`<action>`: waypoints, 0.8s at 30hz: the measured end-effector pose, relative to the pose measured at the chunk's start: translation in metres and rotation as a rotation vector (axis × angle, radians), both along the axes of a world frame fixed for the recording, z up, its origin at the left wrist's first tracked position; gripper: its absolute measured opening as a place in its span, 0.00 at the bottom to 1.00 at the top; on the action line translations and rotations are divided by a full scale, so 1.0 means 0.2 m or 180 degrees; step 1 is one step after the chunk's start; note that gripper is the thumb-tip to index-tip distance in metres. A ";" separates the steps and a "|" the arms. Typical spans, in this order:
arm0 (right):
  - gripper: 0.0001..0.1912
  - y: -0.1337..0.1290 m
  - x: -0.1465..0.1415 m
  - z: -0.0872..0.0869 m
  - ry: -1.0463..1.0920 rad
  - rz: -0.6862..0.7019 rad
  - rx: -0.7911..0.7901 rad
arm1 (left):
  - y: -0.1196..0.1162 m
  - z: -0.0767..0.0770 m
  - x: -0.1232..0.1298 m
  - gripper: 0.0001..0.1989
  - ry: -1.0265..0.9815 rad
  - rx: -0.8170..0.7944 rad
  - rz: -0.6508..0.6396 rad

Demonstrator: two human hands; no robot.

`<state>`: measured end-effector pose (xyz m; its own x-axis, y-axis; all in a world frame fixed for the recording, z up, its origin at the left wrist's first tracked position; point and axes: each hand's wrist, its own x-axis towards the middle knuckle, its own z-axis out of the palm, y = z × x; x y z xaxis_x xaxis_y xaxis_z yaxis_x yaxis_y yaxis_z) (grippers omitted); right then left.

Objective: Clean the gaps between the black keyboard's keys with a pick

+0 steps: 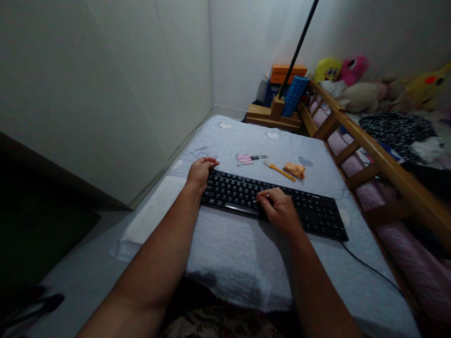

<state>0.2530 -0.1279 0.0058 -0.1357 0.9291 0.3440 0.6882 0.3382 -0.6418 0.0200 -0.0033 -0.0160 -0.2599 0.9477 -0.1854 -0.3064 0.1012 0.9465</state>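
A black keyboard lies across the bed in front of me. My right hand is closed in a pinch over its middle, near the right end of the space bar. Between the fingertips is a thin cotton swab, its white tip pointing left at the keys. At the keyboard's far left corner, my left hand rests against the edge with fingers loosely curled and slightly apart; I see nothing held in it. Beyond the keyboard lie another cotton swab, a small black-and-metal tool, a yellow-handled brush and a crumpled orange cloth.
A white flat sheet lies left of the keyboard. The keyboard's cable runs off to the right. A wooden bed rail borders the right side, with plush toys behind it. A pale cabinet stands at left.
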 end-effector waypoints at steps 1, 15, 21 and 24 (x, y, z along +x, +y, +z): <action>0.09 0.00 0.00 0.00 -0.0002 0.0008 0.0003 | 0.00 0.00 0.00 0.07 0.0000 -0.0001 0.0005; 0.09 0.00 -0.03 -0.01 0.0071 0.0024 0.0020 | -0.01 0.02 0.01 0.07 0.0007 -0.0014 -0.0021; 0.09 0.00 -0.03 -0.01 0.0071 0.0005 0.0010 | -0.01 0.02 0.01 0.07 0.0043 -0.0017 -0.0009; 0.09 0.00 -0.02 -0.01 0.0033 0.0024 0.0017 | -0.01 0.02 0.01 0.06 0.0037 -0.0019 -0.0013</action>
